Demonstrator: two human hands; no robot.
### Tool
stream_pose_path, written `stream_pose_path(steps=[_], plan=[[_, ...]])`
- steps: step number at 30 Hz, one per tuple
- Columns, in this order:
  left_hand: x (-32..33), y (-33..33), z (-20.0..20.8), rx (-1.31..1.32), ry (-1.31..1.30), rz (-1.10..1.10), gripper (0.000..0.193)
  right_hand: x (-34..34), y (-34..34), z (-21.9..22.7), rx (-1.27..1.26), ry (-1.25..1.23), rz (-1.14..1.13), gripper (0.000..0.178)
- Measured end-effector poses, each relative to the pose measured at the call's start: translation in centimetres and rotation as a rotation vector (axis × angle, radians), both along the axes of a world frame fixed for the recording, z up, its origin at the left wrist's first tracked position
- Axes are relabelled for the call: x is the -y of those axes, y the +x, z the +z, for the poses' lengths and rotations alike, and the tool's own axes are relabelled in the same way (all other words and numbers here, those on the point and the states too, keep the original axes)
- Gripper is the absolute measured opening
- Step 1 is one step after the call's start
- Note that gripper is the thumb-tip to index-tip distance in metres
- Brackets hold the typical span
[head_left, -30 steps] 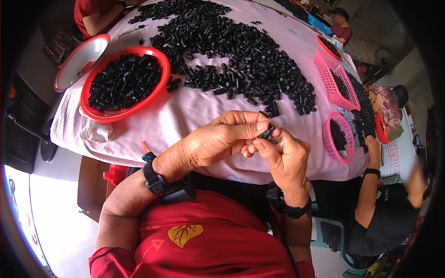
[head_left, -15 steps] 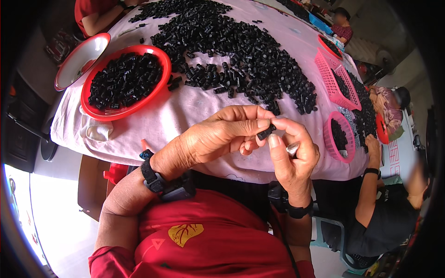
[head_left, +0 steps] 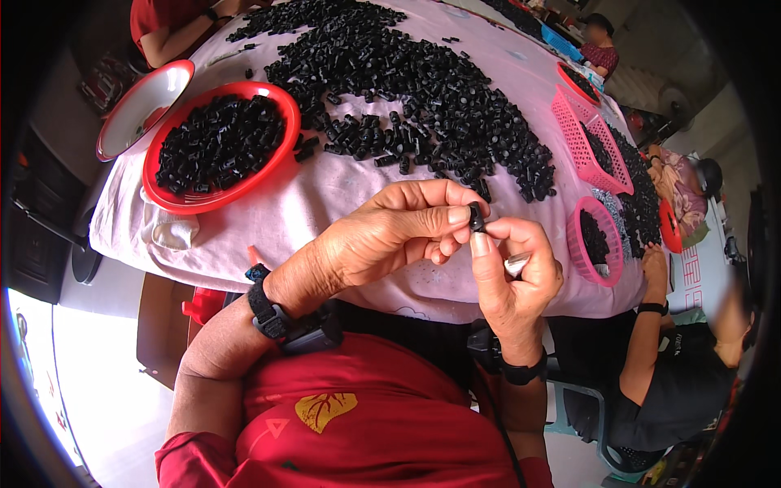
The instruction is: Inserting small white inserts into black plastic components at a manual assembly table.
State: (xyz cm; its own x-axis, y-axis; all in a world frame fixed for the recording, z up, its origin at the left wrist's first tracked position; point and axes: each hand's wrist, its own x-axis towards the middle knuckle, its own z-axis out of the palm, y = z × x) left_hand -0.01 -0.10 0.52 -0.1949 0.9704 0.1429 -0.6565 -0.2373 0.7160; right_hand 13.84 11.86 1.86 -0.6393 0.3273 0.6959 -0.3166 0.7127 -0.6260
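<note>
Above pink cloth, left hand pinching black piece — right hand, curled round silvery object

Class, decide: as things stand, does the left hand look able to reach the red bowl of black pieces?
Probably yes: mostly pink cloth lies between the left hand and the red bowl, which is uncovered; however, that hand is pinching a small black piece.

Bowl left, pieces centre, baskets right
</note>
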Motion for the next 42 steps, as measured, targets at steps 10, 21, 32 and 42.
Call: stream_pose_path(steps=[10, 21, 32, 42], plan=[[0.03, -0.14, -0.19, -0.065, -0.001, -0.011, 0.026, -0.44, 0.01, -0.39, 0.125, 0.029, -0.01, 0.03], [0.11, -0.1, -0.39, -0.142, -0.002, -0.024, 0.025, -0.3, -0.02, 0.31, 0.274, 0.082, -0.108, 0.048], [0.02, -0.14, -0.49, -0.16, -0.017, -0.054, 0.025, -0.41, -0.01, 0.35, 0.296, 0.122, -0.082, 0.047], [-0.04, -0.09, -0.61, -0.145, -0.01, -0.069, 0.026, -0.24, -0.02, 0.51, 0.315, 0.136, -0.083, 0.045]])
